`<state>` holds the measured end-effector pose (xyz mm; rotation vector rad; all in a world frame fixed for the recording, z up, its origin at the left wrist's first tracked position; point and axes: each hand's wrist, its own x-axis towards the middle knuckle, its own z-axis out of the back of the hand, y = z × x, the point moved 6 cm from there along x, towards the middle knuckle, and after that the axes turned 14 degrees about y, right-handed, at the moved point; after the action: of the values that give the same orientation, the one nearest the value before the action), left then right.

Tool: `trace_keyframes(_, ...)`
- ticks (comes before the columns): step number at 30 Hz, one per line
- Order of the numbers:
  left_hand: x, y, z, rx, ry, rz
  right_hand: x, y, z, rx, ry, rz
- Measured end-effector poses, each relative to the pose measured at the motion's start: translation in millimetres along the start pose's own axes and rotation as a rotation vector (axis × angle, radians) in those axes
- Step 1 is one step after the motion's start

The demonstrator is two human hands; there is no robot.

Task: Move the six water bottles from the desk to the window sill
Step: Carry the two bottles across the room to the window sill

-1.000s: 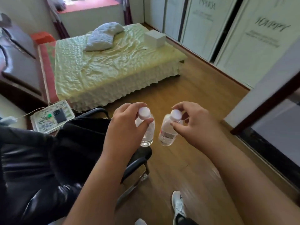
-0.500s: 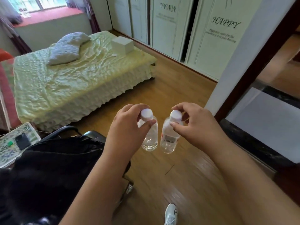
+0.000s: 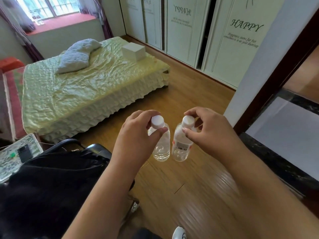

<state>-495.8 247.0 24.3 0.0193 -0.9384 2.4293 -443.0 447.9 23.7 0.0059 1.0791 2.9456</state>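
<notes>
At your near left a black chair [image 3: 51,183] draped with dark cloth fills the corner, its arm edge reaching to just beside your left forearm. Beyond it, the bed [image 3: 82,94] runs from the far left toward the middle, its frilled near edge dropping to the wooden floor [image 3: 186,187]. At the far left, behind the bed, lies the red window sill [image 3: 60,23], with a few small bottles [image 3: 38,21] standing near its left end, too small to count.

Your left hand [image 3: 138,137] holds the left water bottle [image 3: 161,145] upright by its neck, thumb and fingers curled just under the white cap. Close beside it, not quite touching, your right hand [image 3: 210,133] pinches the right water bottle [image 3: 181,147] the same way under its cap, label facing you. Both bottles hang over bare floor.

Open floor runs from beneath the bottles away along the bed's foot to the white wardrobe doors [image 3: 233,40]. At your near right a dark-framed ledge [image 3: 276,161] hems that side.
</notes>
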Motion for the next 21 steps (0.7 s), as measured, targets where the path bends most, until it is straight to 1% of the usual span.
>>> trace_keyframes(10, 40, 15, -16, 0.01, 0.057, 0.007, 33, -20, 0, -0.004, 0.006, -0.051)
trace_keyframes(21, 147, 56, -8, -0.047, 0.156, -0.1, 118, -18, 15, -0.091, -0.067, -0.198)
